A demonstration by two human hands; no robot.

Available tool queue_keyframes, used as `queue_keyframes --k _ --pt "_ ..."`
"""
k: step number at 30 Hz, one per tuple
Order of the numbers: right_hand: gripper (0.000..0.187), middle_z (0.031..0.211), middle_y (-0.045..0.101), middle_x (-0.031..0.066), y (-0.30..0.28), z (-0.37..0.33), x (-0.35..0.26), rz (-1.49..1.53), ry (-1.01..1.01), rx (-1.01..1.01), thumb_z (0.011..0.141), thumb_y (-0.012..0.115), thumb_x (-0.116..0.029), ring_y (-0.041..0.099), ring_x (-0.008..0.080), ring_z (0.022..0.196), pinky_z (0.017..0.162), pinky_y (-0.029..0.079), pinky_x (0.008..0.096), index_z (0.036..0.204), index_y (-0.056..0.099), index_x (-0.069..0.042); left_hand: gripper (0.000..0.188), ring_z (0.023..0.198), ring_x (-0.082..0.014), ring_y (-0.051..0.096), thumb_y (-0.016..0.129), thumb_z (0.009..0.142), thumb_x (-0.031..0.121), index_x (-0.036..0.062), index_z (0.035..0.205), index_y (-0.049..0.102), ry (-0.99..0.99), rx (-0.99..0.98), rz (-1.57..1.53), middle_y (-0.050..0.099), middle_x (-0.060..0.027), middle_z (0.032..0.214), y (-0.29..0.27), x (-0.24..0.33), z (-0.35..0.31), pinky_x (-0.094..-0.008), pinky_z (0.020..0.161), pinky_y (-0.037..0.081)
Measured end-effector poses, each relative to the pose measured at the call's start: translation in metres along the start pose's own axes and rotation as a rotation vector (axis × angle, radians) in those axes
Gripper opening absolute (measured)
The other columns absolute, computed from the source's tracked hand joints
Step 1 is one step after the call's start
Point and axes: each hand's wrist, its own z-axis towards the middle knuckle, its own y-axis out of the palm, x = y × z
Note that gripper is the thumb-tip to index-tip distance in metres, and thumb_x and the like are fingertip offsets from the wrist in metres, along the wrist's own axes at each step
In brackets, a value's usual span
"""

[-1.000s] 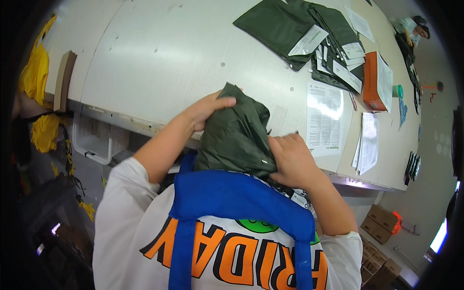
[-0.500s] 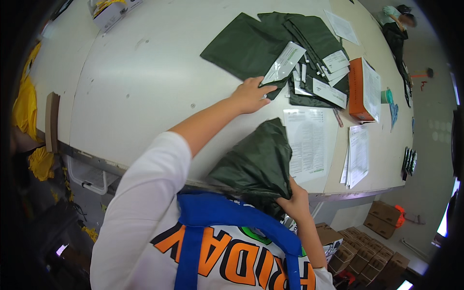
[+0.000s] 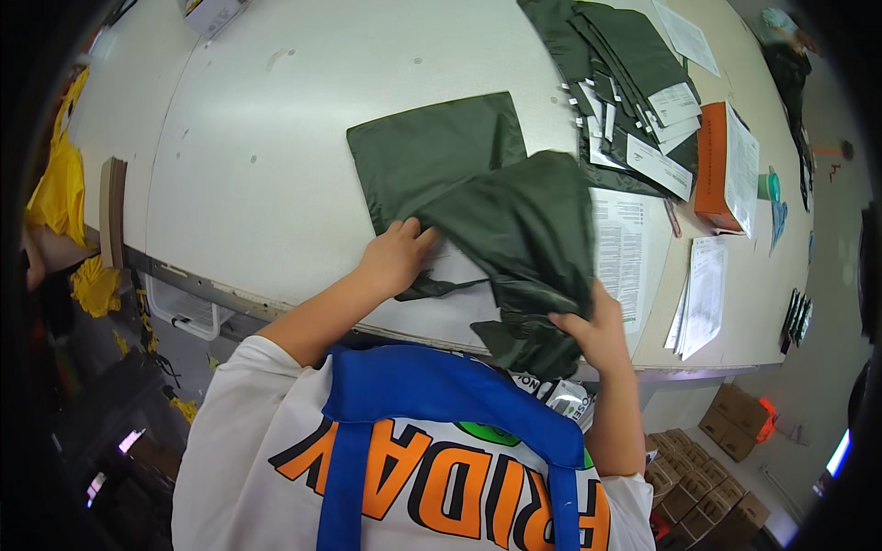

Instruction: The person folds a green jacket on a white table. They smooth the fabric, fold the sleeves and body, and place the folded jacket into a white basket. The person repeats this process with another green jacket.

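Note:
A folded dark green fabric bag (image 3: 542,211) hangs from my right hand (image 3: 595,329), whose thumb and fingers are closed on its lower right part. Its loose upper part drapes over a second, flat dark green bag (image 3: 432,138) lying on the table in front of me. My left hand (image 3: 399,260) is closed at that flat bag's near left edge, fingers curled over the fabric. Beside those fingers a white card (image 3: 455,266) on the flat bag shows partly; the draped cloth covers the rest.
On the white table (image 3: 248,138), more green bags with white labels (image 3: 634,83) are piled at the far right. Near them are an orange box (image 3: 715,170), a printed sheet (image 3: 623,248), stacked papers (image 3: 703,294) and a green tape roll (image 3: 768,186). Yellow cloth (image 3: 57,184) hangs at the left.
My left hand has drawn the flat bag off the pile toward me and to the left. My right hand has raised its bag and moved it slightly right, over the flat one.

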Motion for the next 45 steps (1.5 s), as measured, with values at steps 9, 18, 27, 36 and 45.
queue_keyframes --k 9,18,27,36,45 --pt "0.075 0.077 0.064 0.0191 0.013 -0.005 0.009 -0.679 -0.199 -0.300 0.061 0.068 -0.022 0.063 0.0356 0.074 0.068 0.050 0.0419 0.133 0.050 -0.010 0.062 0.091 -0.0284 0.052 0.052 0.076 -0.002 0.0149 0.135 0.046 0.047 0.298 0.105 0.054 -0.0087 0.099 -0.011 -0.020 -0.003 -0.0375 0.077 0.048" --pt "0.070 0.078 0.064 0.0207 0.041 -0.001 -0.015 -0.722 -0.283 -0.517 0.065 0.067 -0.024 0.062 0.0387 0.076 0.070 0.049 0.0453 0.132 0.051 -0.013 0.038 0.101 -0.0293 0.050 0.058 0.072 -0.005 0.0068 0.108 0.059 0.284 0.439 0.023 0.054 -0.0106 0.110 -0.038 -0.019 -0.006 -0.0361 0.083 0.048" --pt "0.071 0.090 0.065 0.0254 0.037 -0.013 0.007 -0.382 0.013 -0.049 0.067 0.068 -0.022 0.064 0.0386 0.085 0.077 0.049 0.0405 0.135 0.049 -0.014 0.040 0.099 -0.0325 0.054 0.053 0.072 -0.008 0.0073 0.109 0.058 0.266 0.356 -0.270 0.055 -0.0124 0.106 -0.066 -0.008 -0.047 -0.0390 0.084 0.047" --pt "0.068 0.073 0.062 0.0146 0.041 -0.058 -0.021 -0.742 -0.500 -0.328 0.058 0.068 -0.016 0.061 0.0336 0.070 0.067 0.049 0.0410 0.124 0.057 -0.006 0.056 0.111 -0.0233 0.054 0.070 0.082 0.019 0.0063 0.131 0.047 -0.478 -0.171 -1.272 0.056 -0.0121 0.121 -0.050 -0.002 -0.061 -0.0346 0.093 0.044" --pt "0.117 0.102 0.061 0.0281 0.056 -0.054 0.008 -0.432 -0.098 -0.507 0.054 0.081 -0.023 0.061 0.0442 0.094 0.084 0.049 0.0411 0.148 0.013 -0.008 0.044 0.118 -0.0243 0.055 0.054 0.066 -0.017 0.0020 0.103 0.070 0.207 -0.288 -1.502 0.061 -0.0157 0.122 -0.032 -0.010 -0.096 -0.0356 0.106 0.035"
